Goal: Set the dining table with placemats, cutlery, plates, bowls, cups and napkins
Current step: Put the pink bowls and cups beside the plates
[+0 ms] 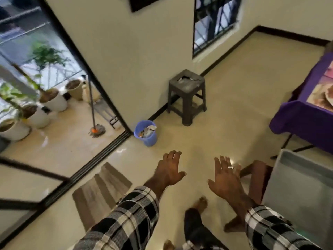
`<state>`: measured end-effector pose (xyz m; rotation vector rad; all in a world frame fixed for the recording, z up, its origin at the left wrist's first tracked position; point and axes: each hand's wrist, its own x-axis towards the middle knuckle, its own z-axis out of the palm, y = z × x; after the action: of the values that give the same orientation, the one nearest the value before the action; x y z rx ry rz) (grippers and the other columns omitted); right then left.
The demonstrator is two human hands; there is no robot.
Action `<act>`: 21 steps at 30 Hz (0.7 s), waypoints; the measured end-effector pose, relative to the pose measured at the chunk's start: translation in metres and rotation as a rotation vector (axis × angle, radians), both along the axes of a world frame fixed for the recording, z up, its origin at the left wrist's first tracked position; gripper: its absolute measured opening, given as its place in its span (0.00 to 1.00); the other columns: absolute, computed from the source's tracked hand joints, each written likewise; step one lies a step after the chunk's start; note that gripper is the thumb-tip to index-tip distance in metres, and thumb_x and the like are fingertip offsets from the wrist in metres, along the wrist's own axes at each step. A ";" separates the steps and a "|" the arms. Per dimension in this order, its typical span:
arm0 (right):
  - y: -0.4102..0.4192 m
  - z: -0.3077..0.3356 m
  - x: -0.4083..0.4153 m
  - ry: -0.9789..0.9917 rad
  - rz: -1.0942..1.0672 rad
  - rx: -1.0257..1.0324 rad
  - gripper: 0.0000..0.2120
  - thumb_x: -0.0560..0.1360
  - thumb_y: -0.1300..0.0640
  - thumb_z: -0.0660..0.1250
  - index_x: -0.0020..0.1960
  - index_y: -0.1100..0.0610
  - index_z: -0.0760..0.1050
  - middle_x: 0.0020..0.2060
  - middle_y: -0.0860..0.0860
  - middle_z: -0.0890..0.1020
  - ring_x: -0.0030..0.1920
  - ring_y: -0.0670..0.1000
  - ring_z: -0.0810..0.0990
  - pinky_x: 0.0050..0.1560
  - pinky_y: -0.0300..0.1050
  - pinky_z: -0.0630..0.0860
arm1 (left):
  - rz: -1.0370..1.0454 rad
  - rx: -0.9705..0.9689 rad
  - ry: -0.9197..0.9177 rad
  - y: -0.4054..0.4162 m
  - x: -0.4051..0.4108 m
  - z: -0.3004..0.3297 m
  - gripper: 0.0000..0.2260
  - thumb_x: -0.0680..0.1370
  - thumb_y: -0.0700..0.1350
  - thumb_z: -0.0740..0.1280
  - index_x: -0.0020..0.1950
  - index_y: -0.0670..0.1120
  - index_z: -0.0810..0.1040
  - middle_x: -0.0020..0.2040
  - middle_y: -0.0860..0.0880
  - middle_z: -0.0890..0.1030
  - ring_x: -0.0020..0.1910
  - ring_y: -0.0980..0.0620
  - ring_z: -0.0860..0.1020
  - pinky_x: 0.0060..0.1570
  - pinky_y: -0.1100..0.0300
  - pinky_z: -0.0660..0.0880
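Hands extended over a tiled floor, palms down. Left hand [170,168] held nothing, its fingers spread and loosely bent; right hand [226,177], bearing a ring, held nothing, its fingers straight and spread. Both sleeves were black-and-white check. Dining table [295,120], draped in a purple cloth, stood at the right edge, well apart from both hands, with a printed placemat [322,91] lying on top. A dark plastic stool [186,94] stood against the wall, a blue bin [146,133] near it.
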<state>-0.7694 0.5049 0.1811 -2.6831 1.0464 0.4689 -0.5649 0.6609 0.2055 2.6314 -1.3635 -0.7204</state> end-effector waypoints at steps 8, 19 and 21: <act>-0.102 -0.024 0.018 0.033 -0.262 0.069 0.50 0.73 0.36 0.65 0.85 0.59 0.52 0.84 0.61 0.54 0.84 0.64 0.48 0.76 0.78 0.43 | -0.311 0.083 -0.050 -0.173 0.038 -0.001 0.40 0.78 0.63 0.71 0.84 0.51 0.56 0.82 0.47 0.60 0.77 0.41 0.63 0.71 0.42 0.70; -0.163 -0.033 -0.061 -0.109 -0.895 0.076 0.51 0.59 0.46 0.78 0.76 0.65 0.65 0.72 0.69 0.73 0.71 0.73 0.74 0.63 0.79 0.72 | -0.951 0.169 0.006 -0.394 -0.037 -0.026 0.40 0.79 0.62 0.69 0.85 0.52 0.55 0.85 0.46 0.56 0.81 0.41 0.58 0.75 0.43 0.66; -0.160 -0.041 -0.074 -0.115 -1.037 0.101 0.51 0.59 0.44 0.81 0.74 0.66 0.68 0.70 0.69 0.75 0.70 0.72 0.76 0.62 0.79 0.73 | -1.072 0.171 0.036 -0.422 -0.063 -0.039 0.40 0.79 0.62 0.69 0.85 0.52 0.55 0.85 0.46 0.56 0.81 0.41 0.58 0.76 0.44 0.65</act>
<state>-0.8432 0.3446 0.1399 -1.6920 2.0460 0.1368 -0.6275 0.2392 0.1666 1.7669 -2.7793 -0.9573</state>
